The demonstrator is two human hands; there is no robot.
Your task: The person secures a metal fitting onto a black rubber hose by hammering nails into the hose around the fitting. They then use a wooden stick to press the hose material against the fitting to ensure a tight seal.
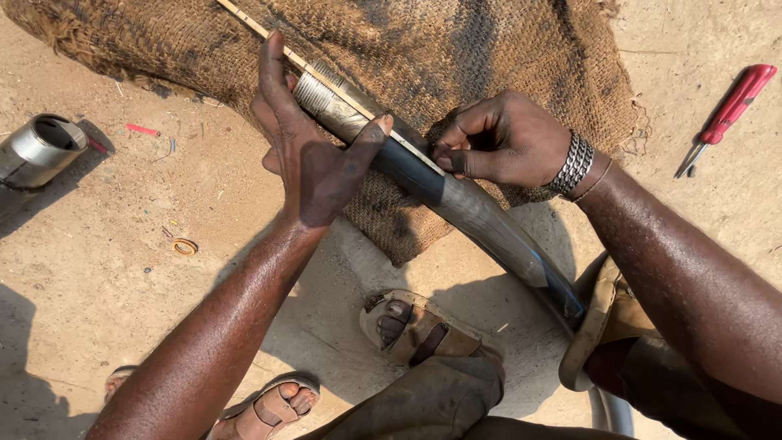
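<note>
Gripped with the left hand, fingers wrapped: one glossy black curved hose with a ribbed metal end, slanting across coarse brown burlap. Pinched shut in the right hand: one thin pale strip lying along the hose. Beside on sandy ground: one red-handled screwdriver, one smooth metal cylinder.

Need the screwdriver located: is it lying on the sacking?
No, the screwdriver lies on bare ground right of the sacking.

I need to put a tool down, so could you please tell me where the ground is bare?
Bare sand lies between the burlap sack and the red screwdriver, and left between the metal cylinder and the sandalled foot. It is crowded around the hose.
</note>
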